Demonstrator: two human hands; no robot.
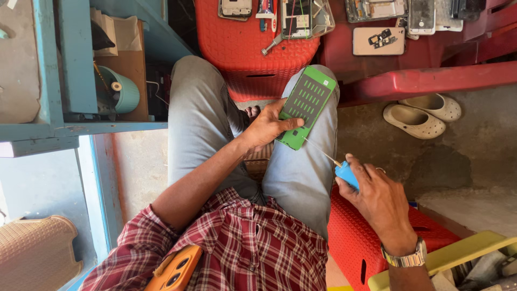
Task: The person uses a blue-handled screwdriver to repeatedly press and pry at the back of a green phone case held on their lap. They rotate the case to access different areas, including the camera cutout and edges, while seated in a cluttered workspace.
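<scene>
My left hand (266, 126) holds a green flat phone panel (307, 105) against my right knee, thumb lying across its lower part. My right hand (377, 196) grips a small screwdriver with a blue handle (346, 174); its thin metal shaft points up-left, and the tip sits at the panel's lower edge. I sit on a red plastic stool (371, 237) in grey trousers and a red checked shirt. An orange phone (175, 269) sticks out of my shirt pocket.
A red plastic stool (242, 48) ahead carries opened phones, parts and a tool. A dark red bench (431, 81) holds more phone pieces. A pair of pale clogs (420, 113) lies on the concrete floor. A blue shelf (81, 126) stands at left, a woven basket (35, 248) below it.
</scene>
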